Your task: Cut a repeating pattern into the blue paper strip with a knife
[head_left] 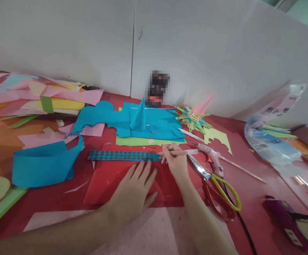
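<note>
A blue paper strip point(122, 156) covered with rows of dark curved marks lies across a red sheet point(103, 180). My left hand point(134, 186) rests flat on the red sheet, fingers spread, its fingertips at the strip's lower edge. In my right hand point(175, 163) is a pen point(187, 152), its tip down at the strip's right end. Beside my right wrist lie scissors point(209, 175) with one red and one yellow handle. A pink glue gun point(214, 159) sits just behind them.
Blue paper sheets point(159, 122) with a blue paper cone point(139, 118) stand behind the strip. Curled blue paper point(39, 164) and piled coloured scraps point(63, 97) are at left. A pink-coned paper piece point(199, 113), plastic bag point(273, 141) and purple power strip point(289, 221) lie to the right.
</note>
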Demonstrator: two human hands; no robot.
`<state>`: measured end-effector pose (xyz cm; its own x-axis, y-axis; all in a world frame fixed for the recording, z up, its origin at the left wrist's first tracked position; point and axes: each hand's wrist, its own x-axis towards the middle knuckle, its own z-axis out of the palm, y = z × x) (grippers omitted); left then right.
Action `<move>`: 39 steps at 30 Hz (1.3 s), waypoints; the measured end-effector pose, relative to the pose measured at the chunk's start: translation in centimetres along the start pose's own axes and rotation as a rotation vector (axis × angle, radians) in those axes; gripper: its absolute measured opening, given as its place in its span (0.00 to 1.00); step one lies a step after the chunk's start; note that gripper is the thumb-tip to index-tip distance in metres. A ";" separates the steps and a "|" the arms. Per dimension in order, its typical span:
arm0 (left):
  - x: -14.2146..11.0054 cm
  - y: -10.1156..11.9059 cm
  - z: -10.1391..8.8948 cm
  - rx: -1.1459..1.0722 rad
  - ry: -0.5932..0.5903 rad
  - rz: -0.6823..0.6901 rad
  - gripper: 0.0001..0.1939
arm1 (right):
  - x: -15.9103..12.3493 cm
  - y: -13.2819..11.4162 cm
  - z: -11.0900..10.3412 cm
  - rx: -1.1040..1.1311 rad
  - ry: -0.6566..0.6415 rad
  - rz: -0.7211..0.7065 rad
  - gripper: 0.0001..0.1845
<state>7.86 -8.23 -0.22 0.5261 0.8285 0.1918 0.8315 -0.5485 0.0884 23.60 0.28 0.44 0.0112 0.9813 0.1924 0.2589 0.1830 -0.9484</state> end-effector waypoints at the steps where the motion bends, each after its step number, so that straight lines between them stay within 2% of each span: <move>1: 0.0 0.0 0.0 -0.001 -0.003 0.002 0.26 | 0.0 0.0 0.0 -0.002 0.003 0.001 0.17; 14: 0.0 -0.1 0.0 -0.015 -0.007 0.004 0.26 | 0.0 -0.3 0.0 -0.035 0.019 -0.005 0.17; 21: 0.1 0.0 -0.2 -0.022 -0.042 0.000 0.27 | 0.0 0.1 0.0 -0.023 -0.014 -0.009 0.17; 27: 0.0 0.0 -0.1 -0.017 -0.019 0.003 0.27 | -0.1 0.1 -0.1 -0.070 -0.020 -0.022 0.16; 32: 0.0 -0.1 0.1 -0.018 -0.015 0.000 0.27 | 0.1 0.1 -0.1 -0.009 -0.044 -0.004 0.16; 39: 0.0 -0.1 0.0 -0.019 -0.032 -0.002 0.27 | 0.1 0.2 -0.1 -0.016 0.018 0.019 0.15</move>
<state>7.77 -8.17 -0.26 0.5299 0.8327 0.1607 0.8292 -0.5485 0.1077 23.71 0.41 0.30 0.0339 0.9832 0.1792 0.2740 0.1632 -0.9478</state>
